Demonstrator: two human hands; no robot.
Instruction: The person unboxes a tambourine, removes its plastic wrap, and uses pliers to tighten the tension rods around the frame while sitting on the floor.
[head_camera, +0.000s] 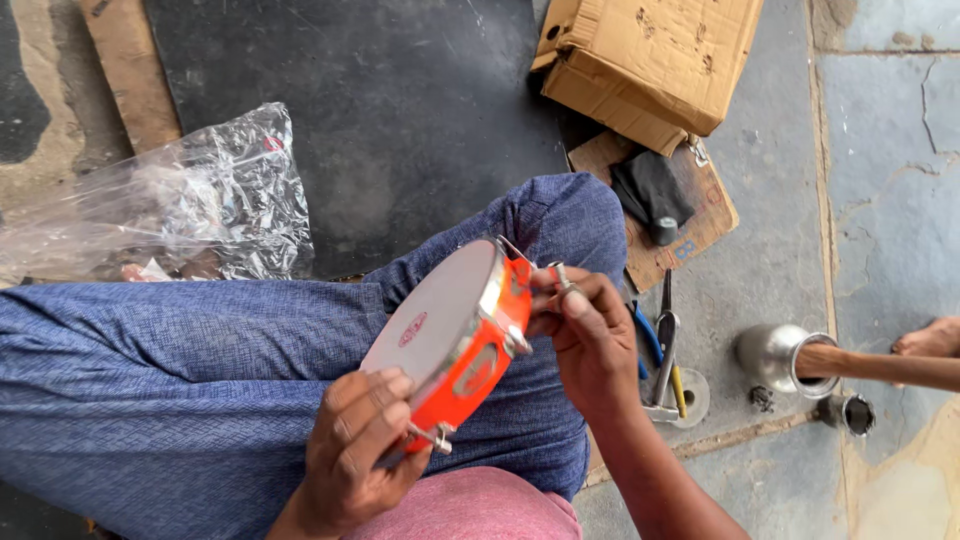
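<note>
Left hand (350, 455) grips the lower rim of an orange tambourine (455, 335), fingers curled round it. Right hand (585, 330) pinches a small metal fitting (560, 275) at the upper rim. Tambourine sits tilted btwn the 2 hands, over the lap in blue jeans (180, 370). Pliers (660, 350) lie on the floor nearby.

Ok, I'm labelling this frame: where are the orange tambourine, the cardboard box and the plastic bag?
orange tambourine (440, 325): head view, on its pale drumhead.
cardboard box (650, 55): head view, on its top flap.
plastic bag (215, 195): head view, on its crinkled middle.
</note>
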